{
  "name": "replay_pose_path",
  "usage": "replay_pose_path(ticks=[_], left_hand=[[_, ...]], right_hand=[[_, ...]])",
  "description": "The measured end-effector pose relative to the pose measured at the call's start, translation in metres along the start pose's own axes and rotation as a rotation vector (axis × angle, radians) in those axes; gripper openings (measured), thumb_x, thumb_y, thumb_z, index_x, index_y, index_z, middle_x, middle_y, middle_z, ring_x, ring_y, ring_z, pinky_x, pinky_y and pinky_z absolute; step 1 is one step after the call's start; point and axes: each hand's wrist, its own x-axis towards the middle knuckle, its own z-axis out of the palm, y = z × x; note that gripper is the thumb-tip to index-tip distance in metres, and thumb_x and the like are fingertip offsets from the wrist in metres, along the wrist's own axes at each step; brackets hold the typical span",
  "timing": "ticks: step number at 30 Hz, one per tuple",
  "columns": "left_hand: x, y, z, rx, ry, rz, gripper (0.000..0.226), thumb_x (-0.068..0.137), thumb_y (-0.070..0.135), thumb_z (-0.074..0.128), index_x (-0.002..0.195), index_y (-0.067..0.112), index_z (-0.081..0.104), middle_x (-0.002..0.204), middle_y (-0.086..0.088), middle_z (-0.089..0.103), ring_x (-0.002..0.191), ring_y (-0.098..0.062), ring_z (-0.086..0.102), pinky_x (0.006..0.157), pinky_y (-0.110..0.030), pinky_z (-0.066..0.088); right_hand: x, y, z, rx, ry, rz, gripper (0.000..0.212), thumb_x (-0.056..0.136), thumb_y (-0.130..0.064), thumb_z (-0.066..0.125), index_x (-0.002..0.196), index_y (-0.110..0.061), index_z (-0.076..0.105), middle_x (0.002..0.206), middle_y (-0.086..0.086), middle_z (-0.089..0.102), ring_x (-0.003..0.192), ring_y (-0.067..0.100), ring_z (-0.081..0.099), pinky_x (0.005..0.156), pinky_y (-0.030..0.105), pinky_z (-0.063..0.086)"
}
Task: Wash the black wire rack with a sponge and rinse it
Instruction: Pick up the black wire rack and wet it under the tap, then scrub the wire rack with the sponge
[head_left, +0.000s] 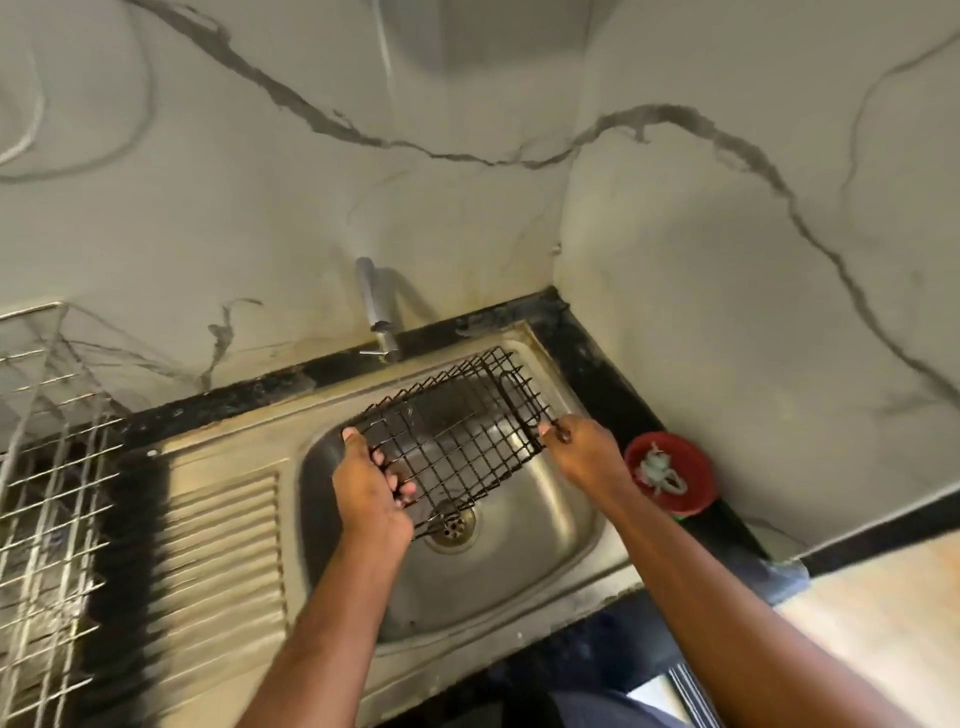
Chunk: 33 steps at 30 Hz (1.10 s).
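The black wire grid rack (457, 431) hangs tilted over the steel sink basin (550, 519), long axis near-left to far-right; left hand (371, 488) and right hand (582, 447) clench opposite edges.

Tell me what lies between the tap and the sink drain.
In the head view, the black wire rack spans that stretch, held over the sink by the left hand and right hand, below the tap and above the drain.

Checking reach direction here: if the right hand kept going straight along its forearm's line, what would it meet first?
Past the black wire rack that the right hand already grips, probably the sink back rim below the tap; depth is unclear.
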Motion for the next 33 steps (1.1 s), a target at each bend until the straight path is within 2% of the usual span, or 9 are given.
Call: replay_pose_path(ticks=[5,8,11,13,19,23,25,28,33], left_hand=[[-0.022,-0.017,0.036,0.175,-0.103,0.166,0.038,0.100,0.053,0.048,0.095,0.015,0.049,0.070,0.005,0.044,0.052,-0.008,0.038,0.037,-0.023,0.035],[-0.039,-0.025,0.051,0.253,-0.153,0.286,0.039,0.104,0.045,0.045,0.078,0.017,0.047,0.071,0.003,0.043,0.051,-0.010,0.037,0.033,-0.021,0.037],[-0.045,-0.028,0.059,0.325,-0.163,0.360,0.047,0.104,0.046,0.046,0.067,0.017,0.046,0.066,0.001,0.043,0.047,-0.012,0.035,0.031,-0.021,0.038],[-0.044,-0.029,0.060,0.365,-0.164,0.380,0.049,0.104,0.047,0.046,0.065,0.016,0.048,0.063,0.000,0.045,0.046,-0.013,0.037,0.032,-0.022,0.040],[-0.045,-0.032,0.060,0.369,-0.234,0.385,0.049,0.105,0.044,0.044,0.068,0.013,0.049,0.059,-0.002,0.046,0.037,-0.009,0.038,0.032,-0.022,0.038],[-0.043,-0.033,0.059,0.370,-0.243,0.375,0.049,0.106,0.041,0.043,0.070,0.009,0.049,0.058,-0.007,0.047,0.032,-0.006,0.040,0.031,-0.021,0.038],[-0.042,-0.034,0.059,0.378,-0.235,0.372,0.049,0.106,0.041,0.043,0.070,0.009,0.049,0.060,-0.008,0.048,0.032,-0.006,0.041,0.031,-0.021,0.038],[-0.039,-0.035,0.059,0.386,-0.222,0.370,0.049,0.105,0.042,0.045,0.068,0.010,0.050,0.060,-0.007,0.050,0.033,-0.006,0.041,0.031,-0.022,0.039],[-0.038,-0.032,0.057,0.385,-0.212,0.370,0.048,0.105,0.042,0.045,0.068,0.011,0.051,0.061,-0.006,0.051,0.034,-0.005,0.041,0.031,-0.022,0.038]], right_hand=[[-0.009,0.032,-0.042,0.050,0.218,0.026,0.026,0.098,-0.030,0.058,0.119,-0.016,0.065,0.107,0.003,0.072,0.098,0.021,0.068,0.091,0.036,0.054],[-0.013,0.052,-0.065,0.025,0.277,0.101,0.026,0.099,-0.026,0.056,0.123,-0.018,0.065,0.115,0.001,0.068,0.099,0.019,0.063,0.088,0.027,0.047],[-0.022,0.071,-0.076,-0.058,0.238,0.165,0.029,0.096,-0.020,0.060,0.126,-0.018,0.062,0.112,0.002,0.062,0.092,0.016,0.054,0.076,0.027,0.042],[-0.024,0.080,-0.075,-0.108,0.210,0.214,0.034,0.092,-0.021,0.065,0.126,-0.017,0.062,0.115,0.007,0.064,0.096,0.023,0.061,0.074,0.027,0.043],[-0.020,0.085,-0.061,-0.193,0.091,0.287,0.047,0.092,-0.028,0.067,0.135,-0.017,0.054,0.126,0.009,0.061,0.114,0.030,0.061,0.097,0.038,0.051],[-0.015,0.085,-0.056,-0.221,0.058,0.291,0.040,0.094,-0.025,0.065,0.130,-0.011,0.059,0.126,0.012,0.063,0.115,0.030,0.061,0.102,0.041,0.050],[-0.011,0.085,-0.057,-0.174,0.044,0.287,0.032,0.096,-0.022,0.061,0.125,-0.006,0.061,0.121,0.015,0.064,0.111,0.031,0.062,0.100,0.043,0.051],[-0.010,0.087,-0.060,-0.019,0.078,0.261,0.023,0.091,-0.020,0.062,0.111,-0.011,0.067,0.117,0.015,0.068,0.095,0.025,0.066,0.080,0.038,0.057],[-0.003,0.072,-0.078,-0.048,0.086,0.126,0.025,0.096,-0.020,0.059,0.119,-0.022,0.068,0.107,0.004,0.062,0.095,0.023,0.061,0.075,0.025,0.039]])
